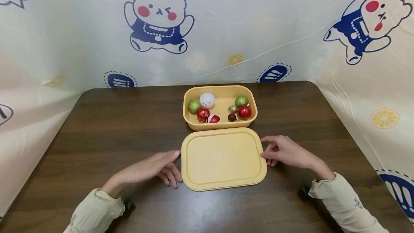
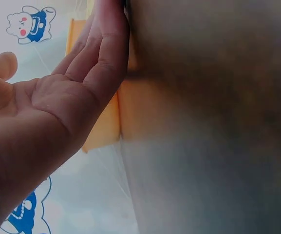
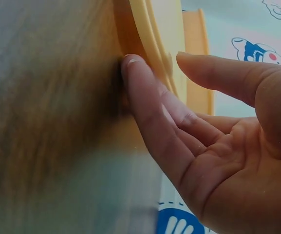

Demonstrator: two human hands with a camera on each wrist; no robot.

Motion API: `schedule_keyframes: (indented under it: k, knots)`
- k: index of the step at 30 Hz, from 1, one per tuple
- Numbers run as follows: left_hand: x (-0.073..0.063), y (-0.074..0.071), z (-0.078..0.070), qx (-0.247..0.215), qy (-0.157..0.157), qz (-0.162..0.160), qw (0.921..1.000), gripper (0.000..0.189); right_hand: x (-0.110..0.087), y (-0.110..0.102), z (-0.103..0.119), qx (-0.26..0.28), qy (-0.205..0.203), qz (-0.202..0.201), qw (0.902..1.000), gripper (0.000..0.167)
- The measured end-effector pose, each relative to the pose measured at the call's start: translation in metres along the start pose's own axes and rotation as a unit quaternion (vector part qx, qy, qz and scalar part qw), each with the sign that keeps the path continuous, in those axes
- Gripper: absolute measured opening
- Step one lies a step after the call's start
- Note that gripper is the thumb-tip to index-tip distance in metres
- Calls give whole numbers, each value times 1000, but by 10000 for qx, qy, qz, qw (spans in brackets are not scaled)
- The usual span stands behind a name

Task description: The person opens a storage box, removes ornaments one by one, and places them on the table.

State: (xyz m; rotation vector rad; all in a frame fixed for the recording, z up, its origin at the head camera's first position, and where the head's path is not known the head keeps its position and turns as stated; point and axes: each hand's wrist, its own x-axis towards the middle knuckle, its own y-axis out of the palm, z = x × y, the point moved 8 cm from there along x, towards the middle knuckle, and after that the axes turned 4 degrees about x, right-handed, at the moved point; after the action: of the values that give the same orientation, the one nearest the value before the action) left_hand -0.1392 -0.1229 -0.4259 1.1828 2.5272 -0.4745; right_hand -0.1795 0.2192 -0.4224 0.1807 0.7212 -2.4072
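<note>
A flat yellow lid (image 1: 224,159) with rounded corners lies in front of a yellow box (image 1: 220,125). My left hand (image 1: 155,168) is beside the lid's left edge, its thumb and fingertips right at the rim. In the left wrist view, the fingers (image 2: 106,53) are straight, with the thumb spread away from them. On the other side, my right hand (image 1: 288,152) is at the lid's right edge, thumb tip overlapping the rim. The right wrist view shows a gap between thumb and loosely bent fingers (image 3: 152,107), with the lid's edge (image 3: 155,44) just beyond.
Inside the box sit several ball ornaments, among them a white ball (image 1: 207,100), a green ball (image 1: 194,106) and a red ball (image 1: 244,112). The dark wooden table (image 1: 136,125) meets a printed cloth backdrop (image 1: 213,28) at its far edge and sides.
</note>
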Motion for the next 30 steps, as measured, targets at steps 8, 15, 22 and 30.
schedule_keyframes:
  k: [8, 15, 22, 30]
  knots:
    - [7, -12, -6, 373, -86, -127, 9992, 63, -1, -8, 6, -625, -86, -224, 9978, 49]
    - [11, -21, -9, 461, 32, -250, 9986, 62, -1, -11, 9, -682, -189, -183, 9973, 49]
    - [18, -26, -10, 567, 50, -385, 9976, 58, 5, -9, 12, -873, -255, -280, 9955, 66]
    - [23, -31, -9, 533, -88, -505, 9973, 59, 13, -2, 4, -309, -151, -310, 9989, 44]
